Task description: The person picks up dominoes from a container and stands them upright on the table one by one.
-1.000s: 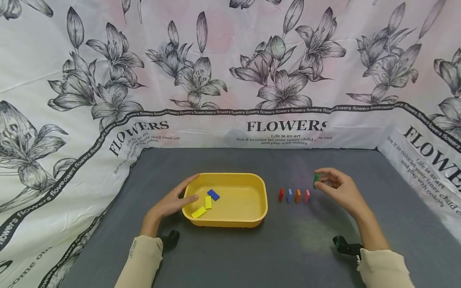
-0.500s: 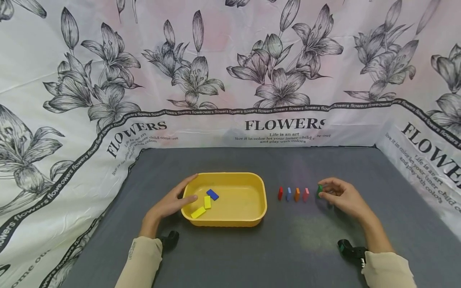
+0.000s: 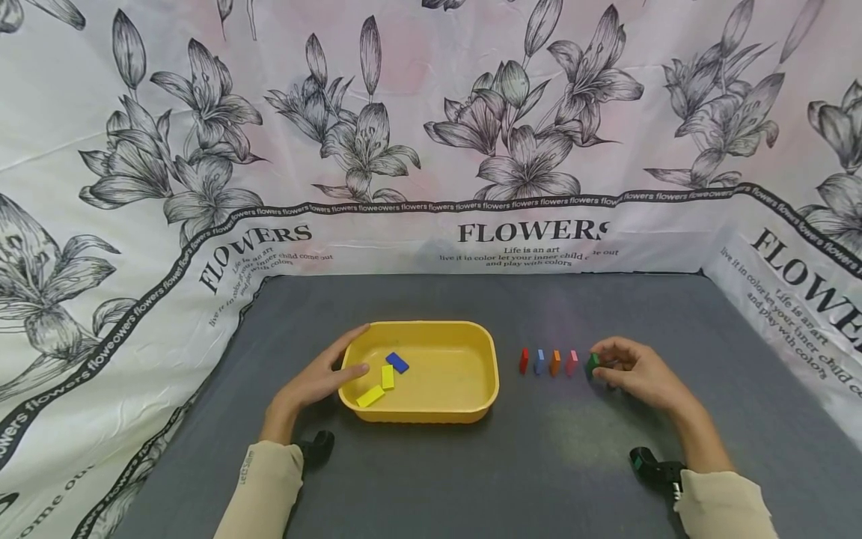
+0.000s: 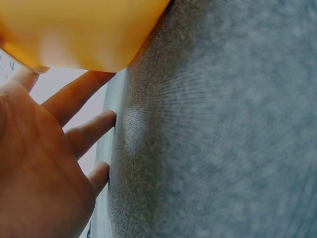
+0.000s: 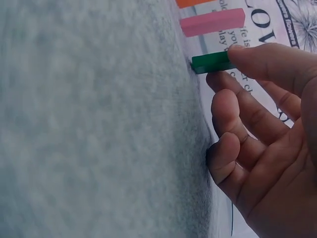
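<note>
Placement, by my read: my right grip pinches the green rectangular block near-upright, just beside the upright pink rectangular block, seemingly touching grey worktop. My left grip lies spread against yellow plastic tub. Next calls for releasing without tipping.

Your left forearm is leaning forward and inward. Your left palm is facing the wrist view, and your left hand is showing nearly straight left fingers, which are lying apart. Your left thumb is pointing inward. Your right forearm is slanting forward and inward at a greater angle. Your right hand is holding a pinch, your right thumb opposing the fingertips. Its lower fingers are bending toward your right palm.
</note>
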Demonstrator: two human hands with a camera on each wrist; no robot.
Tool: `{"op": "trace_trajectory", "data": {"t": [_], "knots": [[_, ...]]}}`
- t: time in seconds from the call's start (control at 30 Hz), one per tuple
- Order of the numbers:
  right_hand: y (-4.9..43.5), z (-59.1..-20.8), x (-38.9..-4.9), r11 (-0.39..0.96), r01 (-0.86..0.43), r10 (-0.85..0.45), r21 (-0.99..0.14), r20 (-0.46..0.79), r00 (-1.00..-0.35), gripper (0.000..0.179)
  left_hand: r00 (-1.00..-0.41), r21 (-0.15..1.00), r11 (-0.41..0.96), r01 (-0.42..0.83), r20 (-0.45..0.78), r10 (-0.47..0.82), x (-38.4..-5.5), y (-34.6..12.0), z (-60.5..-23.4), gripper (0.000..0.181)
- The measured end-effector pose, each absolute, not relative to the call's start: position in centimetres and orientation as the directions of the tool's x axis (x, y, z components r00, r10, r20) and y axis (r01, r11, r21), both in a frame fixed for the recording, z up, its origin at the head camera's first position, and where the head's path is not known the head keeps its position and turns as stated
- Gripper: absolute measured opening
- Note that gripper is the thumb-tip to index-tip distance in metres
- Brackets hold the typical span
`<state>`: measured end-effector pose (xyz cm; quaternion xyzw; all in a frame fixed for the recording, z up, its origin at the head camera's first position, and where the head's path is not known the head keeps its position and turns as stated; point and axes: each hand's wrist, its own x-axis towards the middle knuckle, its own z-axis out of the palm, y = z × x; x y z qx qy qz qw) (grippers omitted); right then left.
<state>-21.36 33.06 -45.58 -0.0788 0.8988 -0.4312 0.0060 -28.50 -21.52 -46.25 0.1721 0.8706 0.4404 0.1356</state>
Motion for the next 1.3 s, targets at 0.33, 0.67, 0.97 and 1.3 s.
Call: {"op": "trace_trajectory", "data": {"t": [0.33,0.67,0.97,1.3], "knots": [[32.94,-45.43,-21.56,0.612,-0.164,-0.172,-0.774,0.072,-0.982,0.032,-0.905,0.820,0.543,0.180,-0.079,0.419,-28.54,-21.57,-46.19,0.073],[32.87,-45.12,-21.63,0.618,-0.153,-0.165,-0.772,0.063,-0.984,0.033,-0.906,0.818,0.546,0.180,-0.078,0.416,-28.44,-21.47,-45.89,0.073],[32.91,-45.26,-21.68,0.612,-0.148,-0.165,-0.777,0.058,-0.985,0.035,-0.906,0.817,0.547,0.182,-0.077,0.416,-28.37,-21.48,-45.94,0.073],[33.09,-45.74,-21.59,0.610,-0.129,-0.157,-0.782,0.041,-0.987,0.038,-0.907,0.807,0.563,0.179,-0.087,0.413,-28.40,-21.41,-46.04,0.073]]}}
